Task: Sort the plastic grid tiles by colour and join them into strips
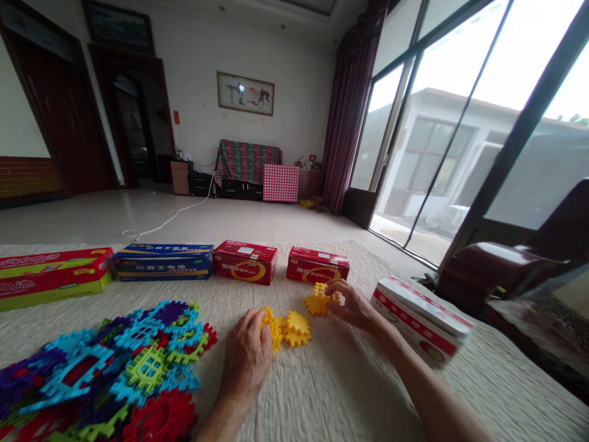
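Observation:
My left hand (246, 350) is closed on a yellow toothed plastic building piece (275, 331), gripped between thumb and fingers. Touching or just beside it on the right lie more yellow toothed pieces (297, 328), stacked on the cloth. Further right and a little farther off, my right hand (350, 306) pinches a yellow piece with a window-like grid (321, 290). Under that one another yellow toothed piece (315, 306) shows; whether they are joined I cannot tell. To the left spreads a heap of blue, purple, green and red toothed pieces (147, 368).
Behind my hands stand a red-and-green box (55, 276), a blue box (163, 263) and two red boxes (245, 263) (317, 264) in a row. A white-and-red box (418, 319) is by my right forearm. Everything rests on a cream quilted cloth (331, 380).

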The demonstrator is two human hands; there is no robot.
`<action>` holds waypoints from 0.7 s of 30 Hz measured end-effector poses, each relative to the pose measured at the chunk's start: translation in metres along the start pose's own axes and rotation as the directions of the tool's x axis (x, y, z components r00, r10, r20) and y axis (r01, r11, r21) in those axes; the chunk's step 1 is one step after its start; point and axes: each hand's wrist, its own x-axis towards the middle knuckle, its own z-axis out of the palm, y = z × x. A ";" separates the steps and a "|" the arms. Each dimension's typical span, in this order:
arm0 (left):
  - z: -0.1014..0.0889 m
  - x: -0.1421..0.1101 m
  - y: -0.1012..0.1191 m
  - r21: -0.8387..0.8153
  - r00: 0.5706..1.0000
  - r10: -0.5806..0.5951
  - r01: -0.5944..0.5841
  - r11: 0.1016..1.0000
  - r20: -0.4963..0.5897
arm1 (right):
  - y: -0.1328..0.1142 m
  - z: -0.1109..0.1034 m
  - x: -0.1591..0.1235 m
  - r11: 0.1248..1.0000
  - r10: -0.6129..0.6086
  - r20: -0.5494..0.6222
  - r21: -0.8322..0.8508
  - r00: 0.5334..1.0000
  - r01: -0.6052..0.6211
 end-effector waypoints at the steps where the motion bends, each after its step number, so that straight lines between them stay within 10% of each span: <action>1: 0.000 0.000 0.000 0.000 1.000 -0.001 0.001 1.000 0.004 | 0.000 0.002 -0.001 1.000 -0.002 0.009 0.007 1.000 0.002; 12: -0.001 0.000 0.001 -0.006 1.000 -0.007 0.007 1.000 -0.004 | -0.007 0.034 0.005 0.999 0.016 0.098 -0.040 0.995 -0.012; 21: -0.006 0.000 0.006 -0.036 1.000 0.001 -0.001 0.999 -0.012 | -0.017 -0.014 0.008 0.996 0.069 -0.055 0.061 0.996 -0.065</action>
